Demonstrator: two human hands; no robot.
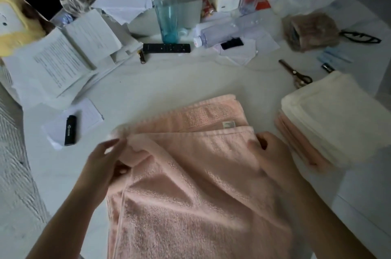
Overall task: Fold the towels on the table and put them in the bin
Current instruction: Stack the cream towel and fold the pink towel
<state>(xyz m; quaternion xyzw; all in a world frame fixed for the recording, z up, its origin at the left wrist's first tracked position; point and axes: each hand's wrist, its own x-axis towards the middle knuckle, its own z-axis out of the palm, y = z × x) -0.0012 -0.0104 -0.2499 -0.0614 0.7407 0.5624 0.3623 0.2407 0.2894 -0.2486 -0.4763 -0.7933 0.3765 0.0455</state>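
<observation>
Pink terry cloth filled the near middle of the white table [190, 81]: a pink towel [190, 184] lay spread toward the person, its nearer layer brought up over the farther one so that a ribbed border band and a small sewn label showed along the far strip. Both forearms reached in from the lower edge of the view. The left hand [105, 161] was at the towel's left corner, fingers curled and pinching the folded edge, with the thumb tucked under the cloth. The right hand [273, 153] was at the right edge of the same fold, its fingers bent over and gripping the hem, knuckles up. The loops of the towel looked soft and dense, with shallow creases running from the left corner. Just to the right sat a stack of folded towels [330, 119], square-edged, cream layers on top and pink ones beneath. Farther back lay brass-coloured scissors [296, 76], a flat black remote control [166, 48], a tall blue-tinted drinking glass [167, 15], a clear plastic bottle [224, 32] on its side with a white cap, printed paper sheets [57, 64], and a small black lighter [70, 130] resting on a notepad [84, 119].
</observation>
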